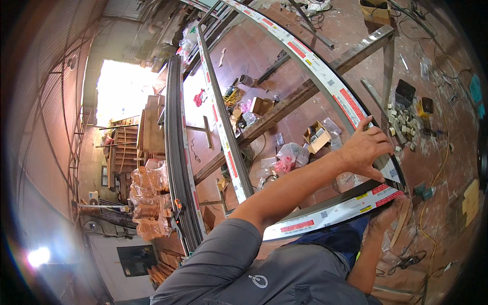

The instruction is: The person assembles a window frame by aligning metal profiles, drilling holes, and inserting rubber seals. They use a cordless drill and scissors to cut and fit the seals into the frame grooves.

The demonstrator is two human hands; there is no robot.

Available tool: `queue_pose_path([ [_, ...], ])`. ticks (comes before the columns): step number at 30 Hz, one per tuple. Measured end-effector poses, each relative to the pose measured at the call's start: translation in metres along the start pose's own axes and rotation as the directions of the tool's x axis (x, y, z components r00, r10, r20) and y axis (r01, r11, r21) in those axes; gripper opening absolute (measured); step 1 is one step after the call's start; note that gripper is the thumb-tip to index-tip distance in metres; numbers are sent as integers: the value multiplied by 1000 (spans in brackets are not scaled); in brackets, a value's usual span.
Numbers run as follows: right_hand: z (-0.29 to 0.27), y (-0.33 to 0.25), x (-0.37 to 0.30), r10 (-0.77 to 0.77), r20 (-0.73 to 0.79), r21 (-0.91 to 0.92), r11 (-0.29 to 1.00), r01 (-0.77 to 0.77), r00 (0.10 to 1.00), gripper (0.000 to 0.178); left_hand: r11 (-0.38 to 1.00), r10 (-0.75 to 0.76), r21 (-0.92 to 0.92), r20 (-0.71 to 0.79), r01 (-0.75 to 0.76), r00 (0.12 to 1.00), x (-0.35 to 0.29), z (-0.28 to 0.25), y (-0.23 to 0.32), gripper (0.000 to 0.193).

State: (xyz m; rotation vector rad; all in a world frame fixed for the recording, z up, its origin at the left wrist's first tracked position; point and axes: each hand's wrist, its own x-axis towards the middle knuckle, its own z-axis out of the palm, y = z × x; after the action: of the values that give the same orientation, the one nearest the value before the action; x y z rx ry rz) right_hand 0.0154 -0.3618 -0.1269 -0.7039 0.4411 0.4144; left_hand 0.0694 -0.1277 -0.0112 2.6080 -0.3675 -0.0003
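A large dark metal door or window frame, its faces covered with white protective film and red labels, lies across a stand in front of me. Its long right bar meets the short near bar at the corner close to my body. My left hand grips the long bar just above that corner, fingers and thumb spread across its width. At the outer edge of the short bar, beside the corner, is my right hand. Its fingers are blurred and partly hidden by the frame.
A steel support beam runs beneath the frame. Long dark profiles are stacked at the left. On the tiled floor are an open cardboard box, plastic bags, small pale blocks and a yellow cable.
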Motion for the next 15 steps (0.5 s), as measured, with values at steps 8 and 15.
queue_pose_path([
  [8,4,21,19,-399,65,-436,813,386,915,45,987,-44,153,14,41,999,33,-16,-24,52],
  [15,1,-16,0,-173,34,-52,983,175,984,91,943,-159,323,209,85,965,65,-7,-24,49],
])
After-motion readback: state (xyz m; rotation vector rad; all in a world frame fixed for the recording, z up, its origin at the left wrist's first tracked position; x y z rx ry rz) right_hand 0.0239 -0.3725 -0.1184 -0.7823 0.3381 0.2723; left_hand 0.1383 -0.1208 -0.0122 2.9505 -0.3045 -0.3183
